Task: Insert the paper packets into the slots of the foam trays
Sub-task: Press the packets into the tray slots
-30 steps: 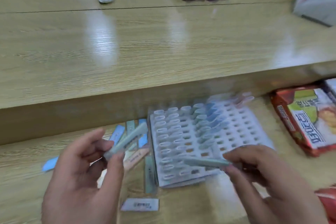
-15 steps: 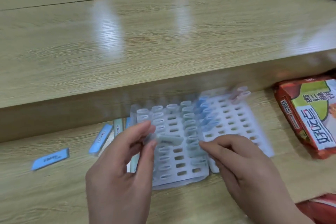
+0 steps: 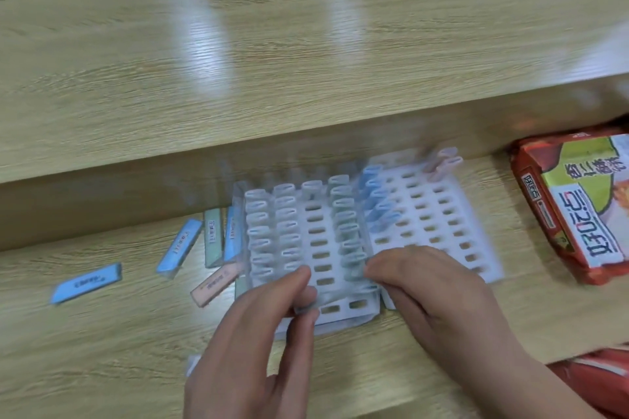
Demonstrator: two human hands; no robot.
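Our left hand [image 3: 252, 350] pinches a pale packet [image 3: 306, 309] over the foam tray [image 3: 492, 274]; our right hand [image 3: 439, 299] curls at a filled row, and we cannot tell its grip.

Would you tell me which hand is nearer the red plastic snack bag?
Right. The right hand sits left of the red plastic snack bag; the left hand is farther left.

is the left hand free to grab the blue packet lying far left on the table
Probably not right away: the left hand pinches a pale packet over the foam tray. The path to the blue packet looks open, with nothing lying between.
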